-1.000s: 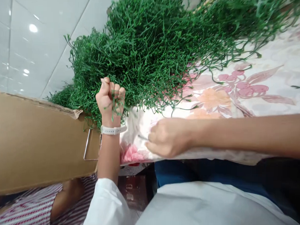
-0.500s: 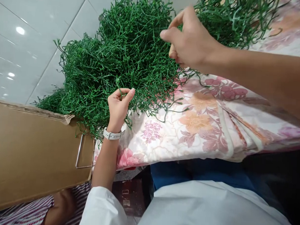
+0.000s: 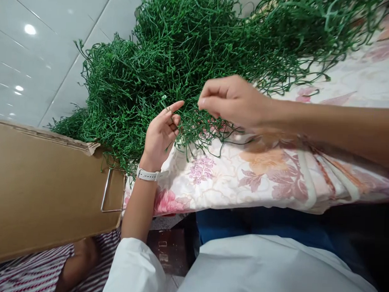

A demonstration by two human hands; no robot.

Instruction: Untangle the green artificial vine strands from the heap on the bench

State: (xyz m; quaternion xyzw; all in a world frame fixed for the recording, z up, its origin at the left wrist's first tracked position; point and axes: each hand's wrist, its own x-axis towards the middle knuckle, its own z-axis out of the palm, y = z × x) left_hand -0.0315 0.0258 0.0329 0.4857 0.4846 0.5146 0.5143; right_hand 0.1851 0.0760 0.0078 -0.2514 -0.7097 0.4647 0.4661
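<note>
A big heap of thin, tangled green stems (image 3: 191, 48), plastic-looking, lies on the flowered cloth (image 3: 232, 173). At its front edge is my left hand (image 3: 159, 138), palm turned up, the index finger stretched and the others curled. One green stem (image 3: 166, 104) with a pale tip sticks up from between its fingers. My right hand (image 3: 236, 100) hovers to the right, over the front of the heap, its fingers closed in a pinch. What the pinch holds, if anything, cannot be made out.
A cardboard sheet (image 3: 49, 187) stands at the left, with a bent metal wire handle (image 3: 106, 192) beside it. White tiles (image 3: 41, 55) form the wall behind. Below the cardboard, a person in striped clothing (image 3: 40, 264) is partly visible.
My right hand has come down and slightly left, closer to my left hand. The left hand has risen slightly and turned, with its index finger now stretched.
</note>
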